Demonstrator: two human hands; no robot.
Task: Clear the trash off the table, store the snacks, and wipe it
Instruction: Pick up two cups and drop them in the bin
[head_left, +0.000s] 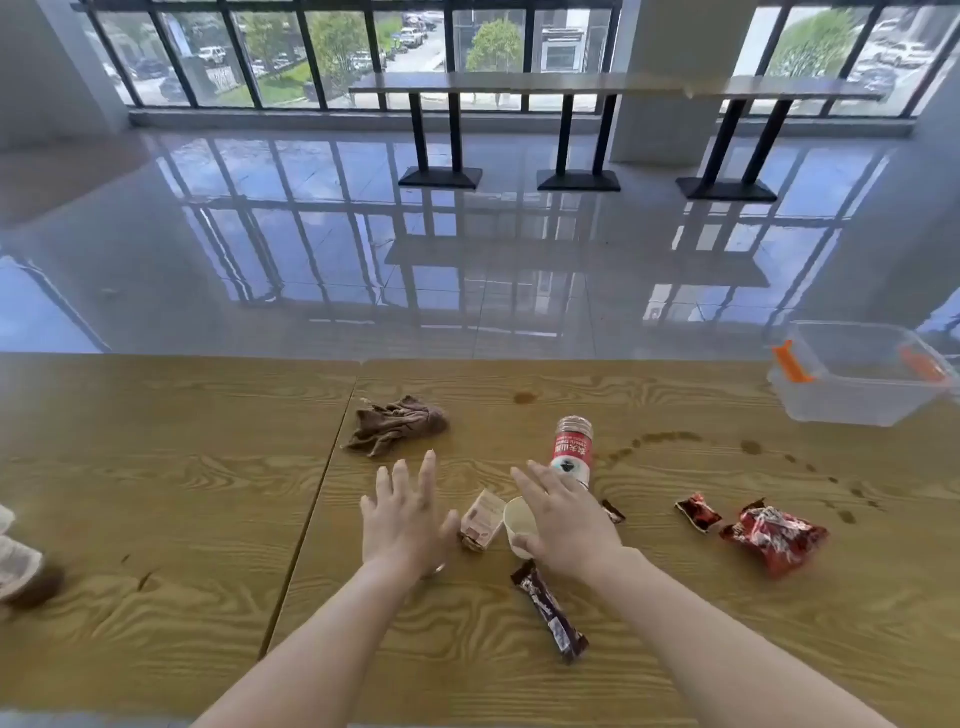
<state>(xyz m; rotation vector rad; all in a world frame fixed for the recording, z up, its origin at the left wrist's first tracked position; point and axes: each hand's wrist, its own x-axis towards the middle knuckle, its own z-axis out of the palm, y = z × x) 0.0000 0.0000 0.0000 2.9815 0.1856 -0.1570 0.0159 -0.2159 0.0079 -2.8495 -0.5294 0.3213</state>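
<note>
My left hand (404, 514) hovers flat over the wooden table (156, 493), fingers straight and spread, holding nothing. My right hand (563, 519) reaches with straight fingers over a tipped paper cup (519, 522), partly hiding it. Between the hands lies a small pink carton (480, 519). A plastic bottle (571, 449) with a red label lies beyond my right fingertips. A dark snack bar (550, 613) lies near my right wrist. Red snack packets (774, 538) (697, 512) and a small dark wrapper (614, 511) lie to the right. A brown rag (397, 425) is crumpled ahead.
A clear plastic bin (857, 395) with orange clips stands at the table's far right corner. Brown spill spots (670, 438) curve across the right side. A pale blurred object (18, 566) sits at the left edge. Glossy floor and bar tables (519, 83) lie beyond.
</note>
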